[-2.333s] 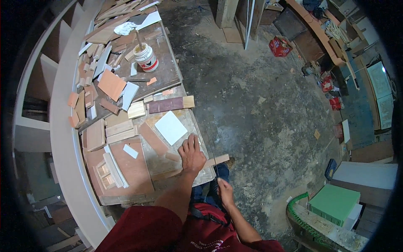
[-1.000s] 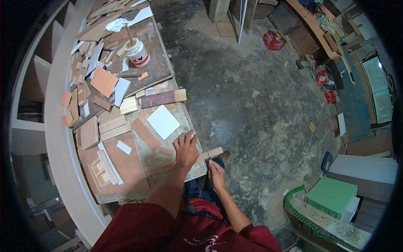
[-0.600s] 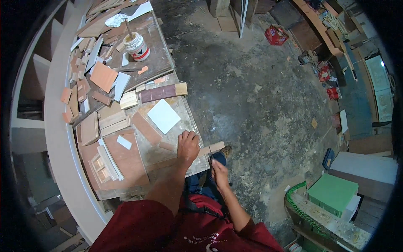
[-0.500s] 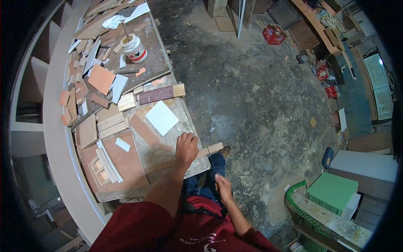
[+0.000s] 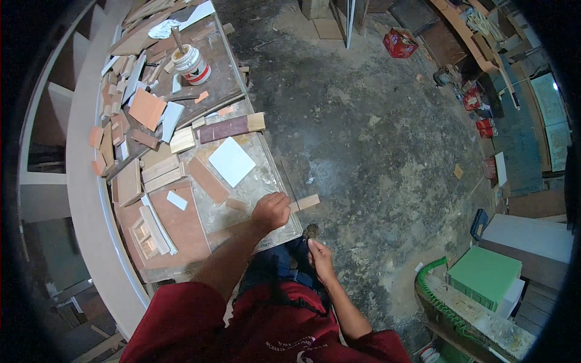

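My left hand (image 5: pixel 272 210) rests with curled fingers on a pale wooden strip (image 5: pixel 307 202), holding it across the front right corner of the worktop (image 5: pixel 218 218); one end of the strip overhangs the floor. Below that end my right hand (image 5: pixel 318 254) is closed around a thin dark blade-like tool, whose line runs up to the strip. Its exact shape is too small to tell. Just behind my left hand lie a white square piece (image 5: pixel 232 161) and a pink-brown board (image 5: pixel 207 179).
Offcuts (image 5: pixel 146 107) crowd the back of the bench, with a glue tub (image 5: pixel 192 68) holding a stick. A long curved panel (image 5: pixel 85 181) borders the left. Right are a green box (image 5: pixel 484 272), a coiled green hose (image 5: pixel 426 290) and, farther back, a red carton (image 5: pixel 399 43).
My left hand's fingers, earlier more stretched out, are now bunched on the strip. My right hand has moved up and down along the tool's line, most recently slightly upward.
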A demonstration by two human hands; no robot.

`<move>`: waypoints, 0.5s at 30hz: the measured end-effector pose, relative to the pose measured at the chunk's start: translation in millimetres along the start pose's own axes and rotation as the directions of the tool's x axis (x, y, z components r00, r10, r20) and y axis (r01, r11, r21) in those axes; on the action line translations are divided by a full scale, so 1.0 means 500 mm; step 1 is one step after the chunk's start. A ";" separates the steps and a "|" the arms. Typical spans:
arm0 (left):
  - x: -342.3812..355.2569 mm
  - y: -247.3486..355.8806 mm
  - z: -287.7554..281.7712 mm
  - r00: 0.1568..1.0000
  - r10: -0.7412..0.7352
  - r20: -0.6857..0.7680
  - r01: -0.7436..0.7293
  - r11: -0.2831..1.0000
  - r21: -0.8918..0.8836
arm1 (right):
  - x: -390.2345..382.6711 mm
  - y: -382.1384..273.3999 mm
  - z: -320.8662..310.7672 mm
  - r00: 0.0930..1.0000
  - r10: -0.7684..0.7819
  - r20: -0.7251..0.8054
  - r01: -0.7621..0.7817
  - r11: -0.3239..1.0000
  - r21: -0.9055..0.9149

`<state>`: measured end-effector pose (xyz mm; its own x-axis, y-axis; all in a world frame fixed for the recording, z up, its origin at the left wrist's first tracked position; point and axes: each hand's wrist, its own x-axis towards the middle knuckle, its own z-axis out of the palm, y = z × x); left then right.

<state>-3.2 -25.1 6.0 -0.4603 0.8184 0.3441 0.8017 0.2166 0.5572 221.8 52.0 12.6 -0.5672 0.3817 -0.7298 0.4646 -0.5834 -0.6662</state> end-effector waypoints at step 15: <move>-0.012 -0.001 -0.031 0.896 0.199 0.398 -0.287 0.942 0.175 | 0.031 -0.008 0.019 0.988 -0.153 0.013 0.153 0.979 -0.137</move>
<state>-6.6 -38.4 15.3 -0.1009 0.9878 0.1185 0.9537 0.0621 0.2942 204.6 53.4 5.6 -0.6401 0.4573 -0.6173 0.4611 -0.4140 -0.7848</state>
